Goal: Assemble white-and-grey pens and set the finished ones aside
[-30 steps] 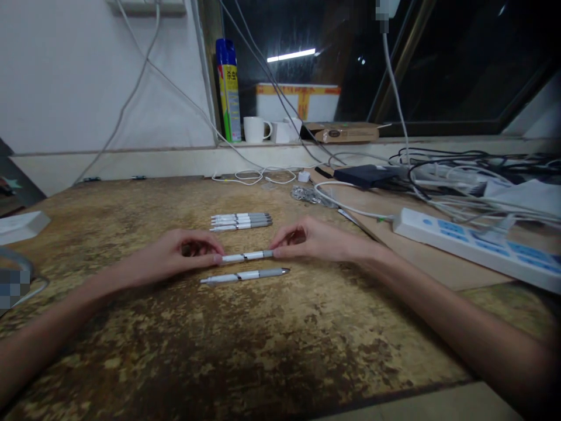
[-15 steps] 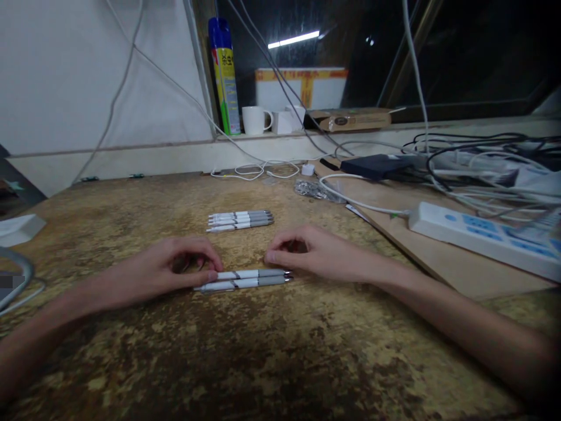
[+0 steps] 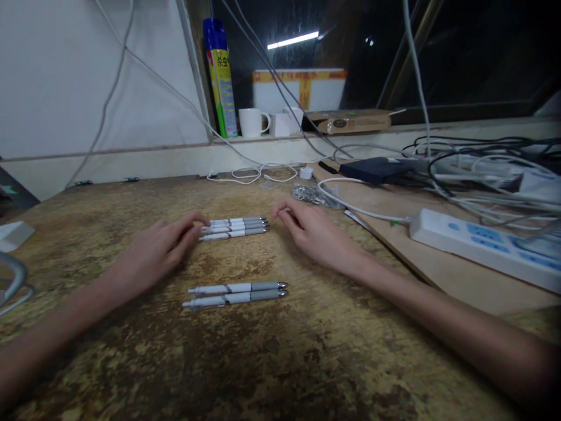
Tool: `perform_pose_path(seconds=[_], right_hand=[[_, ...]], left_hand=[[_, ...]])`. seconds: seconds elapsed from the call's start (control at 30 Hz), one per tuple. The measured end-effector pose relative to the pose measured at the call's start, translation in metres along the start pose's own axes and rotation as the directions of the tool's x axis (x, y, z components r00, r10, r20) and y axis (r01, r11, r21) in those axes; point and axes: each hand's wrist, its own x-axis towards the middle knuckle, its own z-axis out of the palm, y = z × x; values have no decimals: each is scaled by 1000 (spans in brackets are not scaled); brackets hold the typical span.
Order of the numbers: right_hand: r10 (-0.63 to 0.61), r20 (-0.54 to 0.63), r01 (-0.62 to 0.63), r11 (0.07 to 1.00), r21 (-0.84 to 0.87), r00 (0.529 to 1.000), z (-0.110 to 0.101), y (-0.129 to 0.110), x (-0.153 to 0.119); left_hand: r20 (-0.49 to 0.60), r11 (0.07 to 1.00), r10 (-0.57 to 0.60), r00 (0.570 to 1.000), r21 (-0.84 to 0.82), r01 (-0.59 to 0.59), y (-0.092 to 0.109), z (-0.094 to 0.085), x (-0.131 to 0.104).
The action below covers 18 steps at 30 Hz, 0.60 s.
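Several white and grey pens (image 3: 236, 227) lie side by side in a group on the worn wooden table (image 3: 280, 351). At their left ends is my left hand (image 3: 164, 248), fingers apart, the fingertips at or just over the pen ends. My right hand (image 3: 313, 234) hovers just beyond their right tips, holding nothing, with thumb and fingers slightly parted. Closer to me, two more pens (image 3: 236, 293) lie parallel, untouched by either hand.
A white power strip (image 3: 482, 242) and tangled cables (image 3: 491, 158) lie at the right on a brown board (image 3: 438, 251). A dark flat box (image 3: 377, 169) and a plastic bag (image 3: 313, 193) are behind. A mug (image 3: 252, 123) and spray can (image 3: 220, 79) stand on the sill.
Both hands have moved away from the two nearer pens to the ends of the farther group. My left hand has let go of the near pens. The view has shifted slightly.
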Motion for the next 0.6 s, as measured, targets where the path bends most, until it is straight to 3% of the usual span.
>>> perform_pose_path(seconds=[0.07,0.2,0.43,0.6], right_hand=[[-19,12,19,1000,2,1000,1,5,-4],[-59,59,59,998,15,997,7,12,-7],[-49,89,47,999,28,995,17,8,-11],[-28,87,33,998,-52,996,17,7,-12]], left_hand=[[-18,999,9,1000,50,-8,-6,0,-3],[13,981,137,990,136,-137,-14,0,-5],[34,977,137,990,158,-141,-19,6,-5],[79,989,99,992,101,-106,-7,1,-4]])
